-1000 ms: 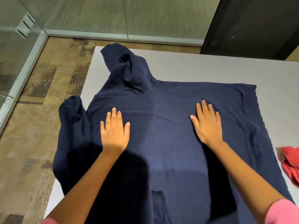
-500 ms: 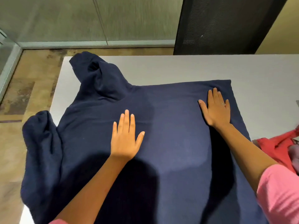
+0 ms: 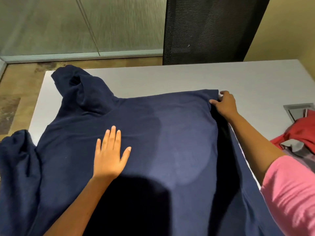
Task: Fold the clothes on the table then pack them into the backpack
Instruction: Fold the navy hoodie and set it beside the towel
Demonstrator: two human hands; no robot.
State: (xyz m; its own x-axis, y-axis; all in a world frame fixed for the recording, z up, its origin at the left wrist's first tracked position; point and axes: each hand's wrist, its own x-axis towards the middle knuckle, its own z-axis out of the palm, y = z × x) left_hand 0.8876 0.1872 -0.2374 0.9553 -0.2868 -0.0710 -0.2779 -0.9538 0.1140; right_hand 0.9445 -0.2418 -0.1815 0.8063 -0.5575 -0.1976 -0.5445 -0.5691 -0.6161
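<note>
Our left hand lies flat on the navy hoodie, fingers straight and spread, palm down, pressing the cloth. Our right hand is at the hoodie's far right corner, fingers curled over the edge and thumb on top, pinching the fabric there.

The hoodie is spread across the white surface, back side up. Its hood lies bunched beyond and left of our left hand. One sleeve hangs off the surface edge further left of that hand. The right side runs under our right forearm.

Right of our right arm, a pile of red clothes with some grey fabric sits on the surface. Just beyond that pile we see a grey recessed panel in the surface.
</note>
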